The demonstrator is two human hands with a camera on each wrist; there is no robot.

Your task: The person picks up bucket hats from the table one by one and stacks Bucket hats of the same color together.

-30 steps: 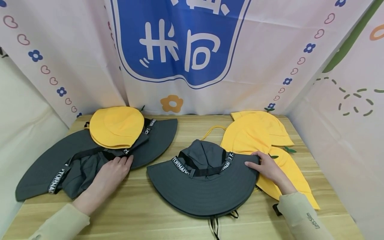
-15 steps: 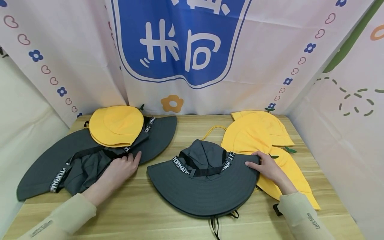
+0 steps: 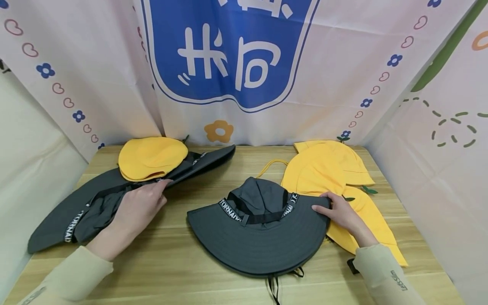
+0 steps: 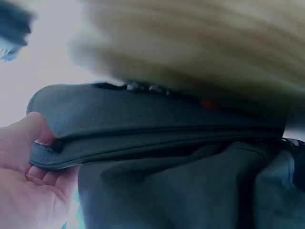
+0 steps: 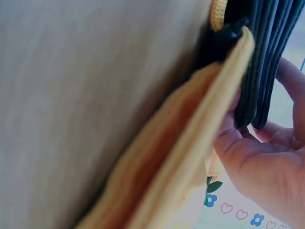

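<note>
On the left in the head view lies a folded dark grey wide-brimmed sun hat (image 3: pixel 84 182), with a yellow hat (image 3: pixel 150 157) on top. My left hand (image 3: pixel 139 207) grips its near brim edge, and the brim's right end is tilted up. In the left wrist view, thumb and fingers hold the brim (image 4: pixel 114 112) from both sides. A second dark grey sun hat (image 3: pixel 259 245) sits at the centre, brim toward me. The right hand (image 3: pixel 341 214) pinches its right corner. Several brim layers (image 5: pixel 259 62) show between thumb and fingers in the right wrist view.
Several yellow hats (image 3: pixel 316 169) with small green leaves lie at the right, partly beneath the centre grey hat. Black cords (image 3: pixel 272 288) hang from that hat toward the front. A printed curtain (image 3: pixel 324 114) borders the back of the wooden table (image 3: pixel 164 271).
The left hand slid right along the brim, then took hold and raised it. The left grey hat and the yellow hat on it shifted slightly right and tilted. My right hand stayed put.
</note>
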